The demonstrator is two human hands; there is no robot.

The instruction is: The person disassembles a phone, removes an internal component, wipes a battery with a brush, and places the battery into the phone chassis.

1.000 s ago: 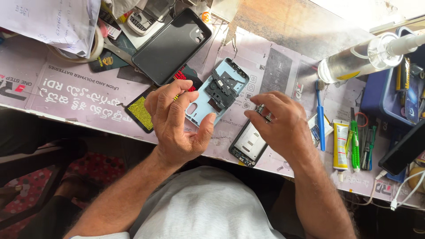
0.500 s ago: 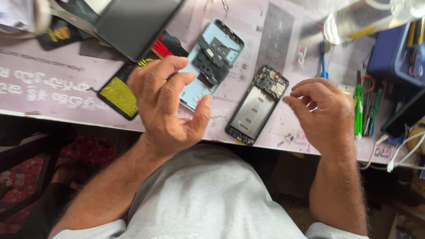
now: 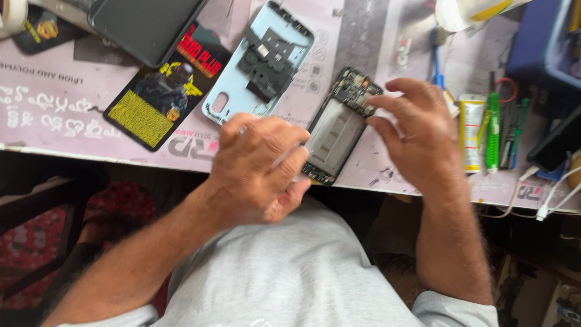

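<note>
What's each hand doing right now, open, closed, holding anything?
Left hand: fingers curled over the near end of the phone frame; blurred, so a grip cannot be told.
Right hand: open, fingertips touching the frame's far end, holding nothing visible.

Light grey short-sleeved T-shirt, bare hairy forearms, no rings or watch.

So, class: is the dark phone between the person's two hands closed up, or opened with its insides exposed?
Opened. The phone frame lies flat on the mat with no back cover, circuit parts showing at its top end. A light blue back cover lies separately beside it.
</note>
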